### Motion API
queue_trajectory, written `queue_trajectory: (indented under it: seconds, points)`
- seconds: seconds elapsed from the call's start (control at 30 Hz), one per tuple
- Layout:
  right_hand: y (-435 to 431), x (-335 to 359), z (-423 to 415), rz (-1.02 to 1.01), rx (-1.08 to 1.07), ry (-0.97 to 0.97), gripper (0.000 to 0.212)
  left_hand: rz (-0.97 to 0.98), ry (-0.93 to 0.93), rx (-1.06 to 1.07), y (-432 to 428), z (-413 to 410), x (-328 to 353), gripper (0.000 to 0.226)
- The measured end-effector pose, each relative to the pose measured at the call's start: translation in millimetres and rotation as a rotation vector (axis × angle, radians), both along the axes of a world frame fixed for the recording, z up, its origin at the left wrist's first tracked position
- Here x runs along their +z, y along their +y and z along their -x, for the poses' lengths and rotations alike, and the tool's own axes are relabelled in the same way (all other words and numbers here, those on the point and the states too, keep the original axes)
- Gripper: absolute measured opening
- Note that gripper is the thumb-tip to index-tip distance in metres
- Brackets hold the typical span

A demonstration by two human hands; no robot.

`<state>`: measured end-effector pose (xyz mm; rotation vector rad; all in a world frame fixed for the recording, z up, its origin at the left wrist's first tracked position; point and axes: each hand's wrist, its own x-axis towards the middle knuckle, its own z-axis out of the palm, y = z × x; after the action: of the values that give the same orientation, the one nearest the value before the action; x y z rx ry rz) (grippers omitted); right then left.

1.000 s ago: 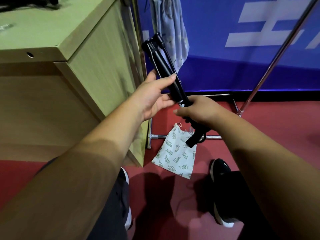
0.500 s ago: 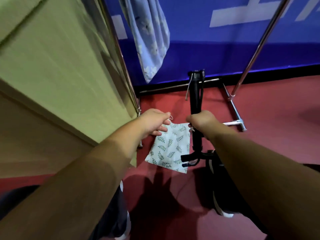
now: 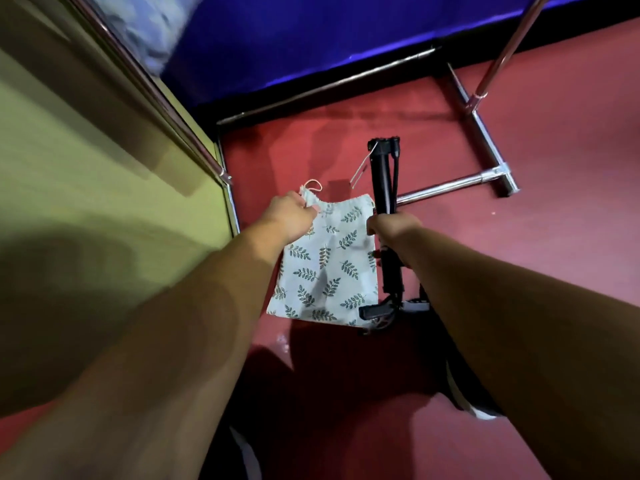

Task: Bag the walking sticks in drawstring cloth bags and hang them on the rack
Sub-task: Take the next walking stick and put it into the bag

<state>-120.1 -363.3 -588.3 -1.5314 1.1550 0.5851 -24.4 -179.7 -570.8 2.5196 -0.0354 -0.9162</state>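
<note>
The left hand (image 3: 291,216) pinches the gathered top left corner of the leaf-printed cloth bag (image 3: 325,265), just below its drawstring loop (image 3: 313,184). The bag is spread flat over the red floor (image 3: 554,237); I cannot tell whether its top edge is lifted. The right hand (image 3: 394,225) is curled tight round the middle of the folded black walking stick (image 3: 382,174), which runs along the bag's right edge, its handle end overlapping the bag's lower right corner. Beyond them the chrome base tubes of the rack (image 3: 450,183) lie on the floor in front of a blue banner (image 3: 311,39). A pale wooden table (image 3: 104,188) side fills the left. A dark shoe (image 3: 464,386) shows under the right forearm.
</note>
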Motion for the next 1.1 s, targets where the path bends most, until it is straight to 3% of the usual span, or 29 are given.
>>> queue_trajectory:
  seconds: [0.13, 0.23, 0.33, 0.43, 0.53, 0.67, 0.77, 0.83, 0.9, 1.03, 1.1]
  points:
    - [3, -29, -10, -0.064, -0.048, -0.032, 0.019, 0.069, 0.043, 0.108, 3, -14, -32, 0.052]
    - [0, -38, -18, -0.074, -0.057, -0.050, 0.025, 0.294, 0.223, 0.415, 3, -12, -49, 0.069]
    - [-3, -41, -23, -0.129, -0.060, -0.071, 0.030, 0.417, 0.262, 0.516, 4, -4, -66, 0.076]
    - [-1, -40, -24, -0.172, -0.063, -0.080, 0.020, 0.470, 0.207, 0.572, 5, 6, -68, 0.052]
    - [6, -35, -18, -0.189, -0.090, -0.092, 0.009, 0.498, 0.272, 0.592, 8, 16, -61, 0.024]
    - [14, -24, -8, -0.178, -0.127, -0.109, 0.007, 0.492, 0.352, 0.632, 17, 24, -51, 0.036]
    - [19, -4, -2, -0.195, -0.164, -0.114, 0.013, 0.476, 0.334, 0.593, 27, 28, -30, 0.032]
    - [23, 15, 5, -0.208, -0.183, -0.133, 0.013, 0.460, 0.280, 0.559, 36, 29, -4, 0.047]
    - [27, 36, 12, -0.223, -0.151, -0.127, 0.029, 0.457, 0.233, 0.541, 44, 31, 26, 0.052]
    - [34, 99, 30, -0.167, -0.072, -0.212, 0.031, 0.579, 0.220, 0.520, 54, 46, 101, 0.023]
    - [36, 135, 39, -0.138, -0.022, -0.285, 0.032, 0.691, 0.187, 0.496, 57, 57, 139, 0.021]
